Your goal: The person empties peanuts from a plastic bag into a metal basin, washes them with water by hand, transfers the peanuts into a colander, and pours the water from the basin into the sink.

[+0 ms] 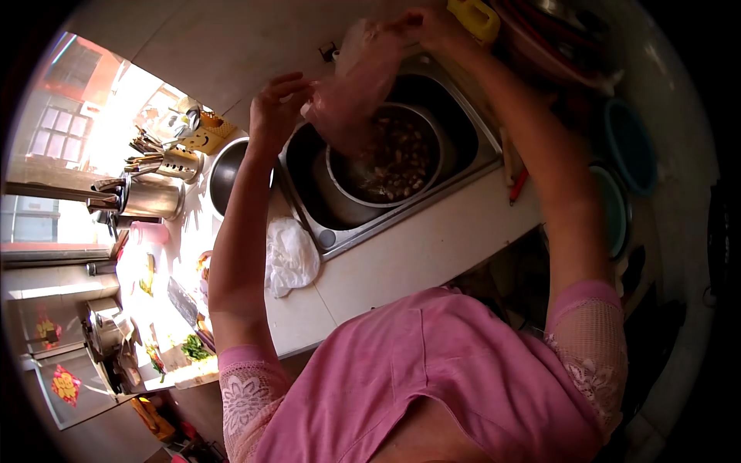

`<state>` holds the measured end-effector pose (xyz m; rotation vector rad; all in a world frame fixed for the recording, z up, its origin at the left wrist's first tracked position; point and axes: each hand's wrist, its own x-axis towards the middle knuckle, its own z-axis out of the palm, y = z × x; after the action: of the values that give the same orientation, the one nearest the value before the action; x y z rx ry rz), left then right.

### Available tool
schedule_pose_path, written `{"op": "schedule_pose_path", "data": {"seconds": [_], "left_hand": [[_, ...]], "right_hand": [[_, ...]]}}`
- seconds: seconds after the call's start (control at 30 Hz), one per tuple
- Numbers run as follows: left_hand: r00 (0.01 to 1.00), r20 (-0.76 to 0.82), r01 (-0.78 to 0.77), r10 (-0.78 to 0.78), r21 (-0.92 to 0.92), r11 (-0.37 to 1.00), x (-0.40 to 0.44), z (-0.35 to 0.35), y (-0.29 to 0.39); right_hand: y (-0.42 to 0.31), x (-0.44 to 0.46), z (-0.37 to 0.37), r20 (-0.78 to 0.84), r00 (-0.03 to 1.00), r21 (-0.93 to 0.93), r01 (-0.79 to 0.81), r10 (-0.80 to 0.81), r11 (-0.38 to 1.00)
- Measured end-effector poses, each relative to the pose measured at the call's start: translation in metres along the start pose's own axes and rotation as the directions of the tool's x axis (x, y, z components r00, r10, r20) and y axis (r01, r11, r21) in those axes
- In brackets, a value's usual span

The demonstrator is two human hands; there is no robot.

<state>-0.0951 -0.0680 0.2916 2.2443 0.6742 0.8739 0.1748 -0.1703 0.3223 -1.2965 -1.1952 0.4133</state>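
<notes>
A good part of the work looks done: many small brown and pale pieces (403,158) already lie in the round pot (384,204), which sits inside the sink (432,194). What is left seems to be the thin pinkish bag (351,89), hanging above the pot's far left side, between the two hands; it is blurred, so whether any pieces remain in it I cannot tell. The left hand (278,104) has a narrow grip, pinching the bag's left edge, and the right hand (424,29) pinches its far right end. The pale tiled surface (386,270) runs along the near side of the sink and away to the left, carrying a crumpled white cloth or bag (292,258) and a steel bowl (226,181). Farther left stand a utensil holder (180,164), a cleaver (184,302) and some green leaves (194,347), beside a bright window (58,135). To the right, in shade, are teal basins (629,147) and, at the far side, a yellow bottle (475,19).
</notes>
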Motion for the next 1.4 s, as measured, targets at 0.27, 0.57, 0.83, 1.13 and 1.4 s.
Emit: {"op": "schedule_pose_path", "data": {"seconds": [0.27, 0.57, 0.83, 1.13, 1.4], "left_hand": [[0.937, 0.071, 0.326, -0.343, -0.533, 0.781, -0.004, -0.031, 0.017], [0.973, -0.01, 0.204, -0.23, -0.427, 0.881, -0.003, -0.024, 0.022], [0.98, -0.113, 0.088, -0.162, -0.488, 0.869, -0.002, -0.036, 0.032], [0.958, -0.07, 0.187, -0.278, -0.581, 0.792, -0.002, -0.045, 0.022], [0.944, -0.111, 0.213, -0.31, -0.513, 0.832, -0.001, -0.046, 0.021]], "right_hand": [[-0.012, 0.005, -0.02, 0.038, 0.951, -0.18, -0.296, 0.307, 0.938], [0.018, 0.006, -0.025, 0.097, 0.972, -0.052, -0.211, 0.215, 0.976], [-0.011, 0.013, -0.016, 0.069, 0.984, 0.116, 0.157, -0.166, 0.981], [-0.037, 0.0, -0.004, 0.084, 0.996, -0.299, -0.008, 0.035, 0.954], [-0.03, -0.008, 0.005, 0.01, 0.986, -0.44, -0.143, 0.165, 0.887]]}}
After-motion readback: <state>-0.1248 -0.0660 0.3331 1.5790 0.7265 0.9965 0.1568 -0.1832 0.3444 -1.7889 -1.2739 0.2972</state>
